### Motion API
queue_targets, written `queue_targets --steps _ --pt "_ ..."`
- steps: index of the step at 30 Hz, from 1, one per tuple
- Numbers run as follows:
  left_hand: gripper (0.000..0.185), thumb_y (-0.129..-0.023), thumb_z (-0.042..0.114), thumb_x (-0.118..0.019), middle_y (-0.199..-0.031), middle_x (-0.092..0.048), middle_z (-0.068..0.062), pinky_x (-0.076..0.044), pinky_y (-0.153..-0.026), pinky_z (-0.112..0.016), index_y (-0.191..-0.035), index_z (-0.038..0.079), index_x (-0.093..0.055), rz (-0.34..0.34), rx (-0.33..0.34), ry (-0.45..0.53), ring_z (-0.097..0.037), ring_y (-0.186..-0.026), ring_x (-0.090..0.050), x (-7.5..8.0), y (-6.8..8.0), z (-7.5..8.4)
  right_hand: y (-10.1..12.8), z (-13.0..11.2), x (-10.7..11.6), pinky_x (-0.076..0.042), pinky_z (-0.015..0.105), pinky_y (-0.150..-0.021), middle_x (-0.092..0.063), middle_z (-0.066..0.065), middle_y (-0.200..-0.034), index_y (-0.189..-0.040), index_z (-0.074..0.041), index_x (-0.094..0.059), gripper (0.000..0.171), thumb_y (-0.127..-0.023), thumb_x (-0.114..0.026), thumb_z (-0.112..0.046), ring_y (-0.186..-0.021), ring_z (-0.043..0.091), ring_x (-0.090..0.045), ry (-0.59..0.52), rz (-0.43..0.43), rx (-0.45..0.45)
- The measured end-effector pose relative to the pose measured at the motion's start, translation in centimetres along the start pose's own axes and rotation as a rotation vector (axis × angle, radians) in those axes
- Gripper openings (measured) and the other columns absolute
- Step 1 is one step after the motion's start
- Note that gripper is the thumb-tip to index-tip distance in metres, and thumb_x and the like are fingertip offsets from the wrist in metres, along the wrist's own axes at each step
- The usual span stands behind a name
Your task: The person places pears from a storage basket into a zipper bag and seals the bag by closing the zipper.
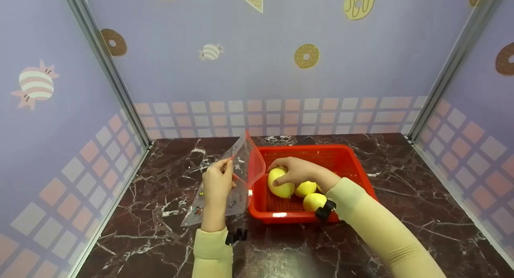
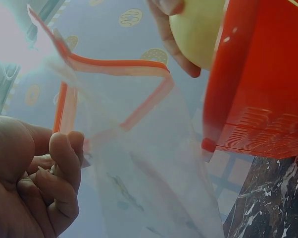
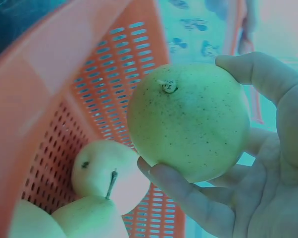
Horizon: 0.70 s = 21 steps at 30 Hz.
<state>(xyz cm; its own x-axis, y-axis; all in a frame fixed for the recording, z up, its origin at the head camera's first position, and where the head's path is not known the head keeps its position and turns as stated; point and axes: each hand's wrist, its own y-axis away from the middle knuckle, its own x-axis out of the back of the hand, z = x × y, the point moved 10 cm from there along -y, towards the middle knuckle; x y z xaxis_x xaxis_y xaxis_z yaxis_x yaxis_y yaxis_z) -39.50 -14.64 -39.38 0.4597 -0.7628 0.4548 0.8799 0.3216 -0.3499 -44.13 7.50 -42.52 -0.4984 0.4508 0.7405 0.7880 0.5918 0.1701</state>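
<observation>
My right hand (image 1: 295,171) grips a yellow pear (image 1: 280,183) over the left side of the red basket (image 1: 345,155); its fingers curl round the fruit (image 3: 188,121). Two more yellow pears (image 1: 306,188) (image 1: 314,201) lie in the basket beside my wrist. My left hand (image 1: 219,181) pinches the rim of a clear zip bag with a red strip (image 1: 251,161), holding it open and upright just left of the basket. In the left wrist view the bag (image 2: 139,148) hangs between my fingers (image 2: 65,168) and the basket wall (image 2: 258,89).
The dark marble table (image 1: 401,213) is boxed in by purple patterned walls (image 1: 281,61) at the back and both sides. The basket stands in the middle of the table.
</observation>
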Motion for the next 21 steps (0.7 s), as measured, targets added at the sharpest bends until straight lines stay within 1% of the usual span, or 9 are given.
queue_targets --steps 2,6,10,13,16,21 --pt "0.028 -0.101 0.023 -0.061 -0.066 -0.072 -0.005 -0.043 -0.042 -0.023 -0.118 0.007 -0.077 -0.001 -0.001 0.005 0.000 -0.036 -0.051 0.0 0.0 0.0 0.1 0.3 0.3 -0.057 0.034 -0.071 -0.063 0.010 -0.130 -0.135 -0.022 -0.065 0.047 -0.090 -0.077 -0.032 -0.101 0.021 -0.063 -0.056 0.001 -0.026" --pt "0.029 -0.101 0.023 -0.061 -0.066 -0.072 -0.006 -0.043 -0.042 -0.023 -0.118 0.006 -0.077 -0.002 -0.007 0.014 0.000 -0.036 -0.052 0.0 0.0 0.0 0.3 0.4 1.3 -0.058 0.034 -0.072 -0.062 0.010 -0.134 -0.137 -0.022 -0.064 0.048 -0.092 -0.076 -0.032 -0.102 0.021 -0.064 -0.130 0.029 -0.046" --pt "0.028 -0.101 0.021 -0.062 -0.065 -0.072 -0.006 -0.042 -0.041 -0.023 -0.117 0.005 -0.077 0.003 -0.011 0.020 0.000 -0.036 -0.051 0.1 0.0 0.1 0.5 0.2 2.3 -0.059 0.035 -0.073 -0.061 0.009 -0.137 -0.138 -0.023 -0.064 0.048 -0.092 -0.076 -0.032 -0.100 0.020 -0.065 -0.210 0.070 -0.040" --pt "0.028 -0.101 0.021 -0.062 -0.065 -0.071 -0.006 -0.041 -0.041 -0.023 -0.116 0.004 -0.077 0.008 -0.014 0.018 0.000 -0.035 -0.051 0.0 0.0 0.0 0.5 -0.2 2.9 -0.060 0.037 -0.073 -0.060 0.011 -0.136 -0.138 -0.021 -0.063 0.048 -0.093 -0.075 -0.030 -0.100 0.022 -0.065 -0.281 0.098 -0.028" --pt "0.028 -0.101 0.021 -0.062 -0.065 -0.071 -0.006 -0.041 -0.041 -0.022 -0.116 0.004 -0.077 0.007 -0.012 0.014 0.000 -0.035 -0.052 0.0 0.0 0.0 0.5 -0.9 3.4 -0.061 0.039 -0.074 -0.060 0.014 -0.135 -0.139 -0.020 -0.062 0.048 -0.093 -0.075 -0.027 -0.101 0.023 -0.064 -0.345 0.135 -0.014" --pt "0.028 -0.101 0.021 -0.062 -0.063 -0.070 -0.005 -0.041 -0.041 -0.023 -0.117 0.005 -0.077 0.001 -0.011 0.016 0.000 -0.035 -0.052 0.0 0.0 0.0 0.4 -2.4 3.9 -0.061 0.037 -0.073 -0.060 0.015 -0.136 -0.141 -0.019 -0.060 0.051 -0.093 -0.074 -0.025 -0.103 0.025 -0.065 -0.410 0.215 0.023"
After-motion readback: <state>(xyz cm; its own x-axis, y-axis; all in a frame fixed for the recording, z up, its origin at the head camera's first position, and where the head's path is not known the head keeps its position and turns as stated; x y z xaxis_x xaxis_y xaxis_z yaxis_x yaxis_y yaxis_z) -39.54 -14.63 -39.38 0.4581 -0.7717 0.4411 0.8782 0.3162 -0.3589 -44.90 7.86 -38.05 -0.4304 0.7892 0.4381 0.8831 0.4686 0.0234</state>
